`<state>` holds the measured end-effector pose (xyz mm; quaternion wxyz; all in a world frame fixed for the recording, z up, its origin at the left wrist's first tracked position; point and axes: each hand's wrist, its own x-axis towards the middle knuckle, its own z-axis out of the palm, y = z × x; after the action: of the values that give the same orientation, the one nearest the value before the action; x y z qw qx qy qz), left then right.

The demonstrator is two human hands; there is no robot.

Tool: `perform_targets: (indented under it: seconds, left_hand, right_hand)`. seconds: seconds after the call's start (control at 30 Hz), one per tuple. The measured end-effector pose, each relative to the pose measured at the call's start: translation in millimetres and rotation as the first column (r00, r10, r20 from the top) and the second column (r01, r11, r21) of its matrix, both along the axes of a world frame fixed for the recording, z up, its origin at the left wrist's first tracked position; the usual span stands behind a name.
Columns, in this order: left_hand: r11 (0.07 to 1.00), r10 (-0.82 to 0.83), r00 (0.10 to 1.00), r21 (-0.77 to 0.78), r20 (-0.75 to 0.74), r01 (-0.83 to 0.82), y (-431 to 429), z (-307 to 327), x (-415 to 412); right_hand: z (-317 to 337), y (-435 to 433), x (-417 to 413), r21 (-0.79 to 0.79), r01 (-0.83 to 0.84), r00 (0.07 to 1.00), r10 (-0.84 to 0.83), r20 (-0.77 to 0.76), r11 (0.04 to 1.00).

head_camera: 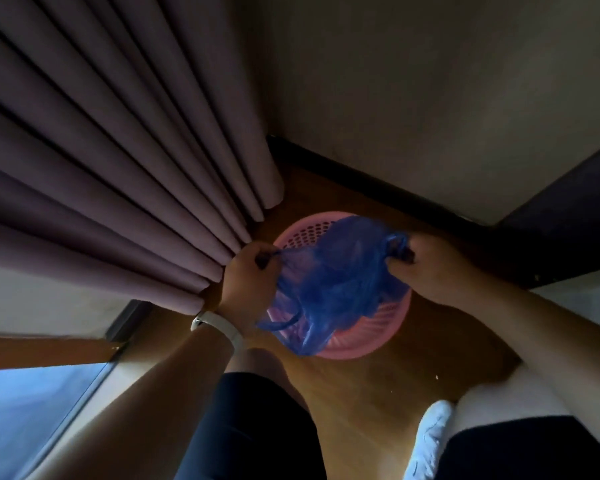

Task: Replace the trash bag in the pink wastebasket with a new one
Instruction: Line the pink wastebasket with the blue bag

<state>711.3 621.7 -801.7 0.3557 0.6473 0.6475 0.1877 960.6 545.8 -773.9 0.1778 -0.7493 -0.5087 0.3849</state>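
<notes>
A round pink wastebasket (300,232) with perforated walls stands on the wooden floor in the room's corner. A thin blue trash bag (336,282) is stretched over its opening, crumpled and hanging partly over the near rim. My left hand (248,282) pinches the bag's left edge beside the curtain. My right hand (430,261) grips the bag's right handle at the basket's right side. The bag hides most of the basket's inside.
Purple curtain folds (118,150) hang close on the left, touching my left hand. A wall (430,98) and dark baseboard run behind the basket. A window (32,410) is at lower left. My knees and a white shoe (430,441) are near the bottom edge.
</notes>
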Motion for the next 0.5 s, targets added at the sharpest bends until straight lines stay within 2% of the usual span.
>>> perform_targets:
  seconds: [0.23, 0.3, 0.33, 0.37, 0.4, 0.43, 0.47, 0.5]
  left_hand:
    - [0.996, 0.091, 0.996, 0.019, 0.002, -0.092, -11.5, -3.4, -0.2]
    - [0.988, 0.109, 0.994, 0.112, 0.028, -0.111, -19.3, 5.3, -0.6]
    - [0.971, 0.059, 0.998, 0.231, 0.019, -0.062, -24.7, 9.6, -2.6]
    - [0.925, -0.044, 0.998, 0.375, -0.033, 0.053, -31.2, 15.3, -4.6]
    - [0.831, -0.175, 0.976, 0.513, -0.130, 0.217, -37.1, 18.6, -7.0]
    - [0.694, -0.297, 0.924, 0.609, -0.242, 0.383, -42.6, 20.0, -9.0]
    - [0.558, -0.385, 0.857, 0.653, -0.343, 0.513, -47.7, 21.1, -9.0]
    - [0.459, -0.445, 0.791, 0.652, -0.420, 0.604, -52.7, 23.3, -7.2]
  right_hand:
    - [-5.3, -13.2, 11.2, 0.053, -0.139, 0.990, 0.137, 0.029, 0.989]
    - [-3.8, -21.4, 15.3, 0.058, -0.164, 0.986, 0.164, 0.003, 0.985]
    - [-2.2, -24.9, 17.7, 0.059, -0.171, 0.985, 0.172, -0.013, 0.983]
    - [-0.3, -28.5, 20.7, 0.064, -0.177, 0.984, 0.179, -0.018, 0.982]
    - [2.1, -32.1, 23.8, 0.080, -0.179, 0.983, 0.181, -0.019, 0.981]
    - [5.0, -35.6, 27.0, 0.107, -0.172, 0.984, 0.175, -0.024, 0.979]
    - [8.6, -39.3, 29.7, 0.141, -0.158, 0.986, 0.165, -0.039, 0.977]
    - [12.7, -43.2, 31.7, 0.174, -0.147, 0.986, 0.159, -0.057, 0.974]
